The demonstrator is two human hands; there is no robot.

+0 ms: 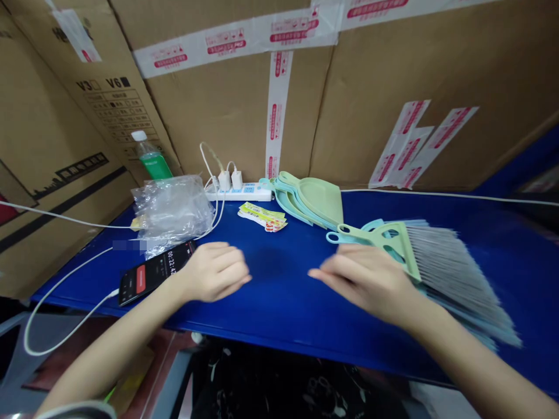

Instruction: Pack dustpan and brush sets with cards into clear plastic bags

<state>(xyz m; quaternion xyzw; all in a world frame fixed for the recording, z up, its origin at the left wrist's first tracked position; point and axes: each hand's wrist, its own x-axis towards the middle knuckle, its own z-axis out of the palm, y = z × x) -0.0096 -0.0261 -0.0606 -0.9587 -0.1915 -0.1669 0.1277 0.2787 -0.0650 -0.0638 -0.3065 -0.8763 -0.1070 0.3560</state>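
Curled into a loose fist, my left hand [216, 271] hovers over the front of the blue table, just right of a black phone [152, 274] showing a running timer. My right hand [367, 279] is also closed, thumb pointing left, in front of the brush handles. No object shows in either hand. Beside it lie several small brushes [454, 267] with grey bristles and green or blue handles, stacked together. Behind them rests a pile of green and blue dustpans [321, 198]. Coloured paper labels [264, 216] are fanned out between the hands, farther back. The palms are hidden.
Clear plastic bags [172, 206] are heaped at the back left, before a green-labelled bottle [152, 157]. A white power strip [251, 191] with plugged chargers sits against the cardboard wall [231, 105]. White cables [65, 317] trail across the table [279, 314] and over its left edge.
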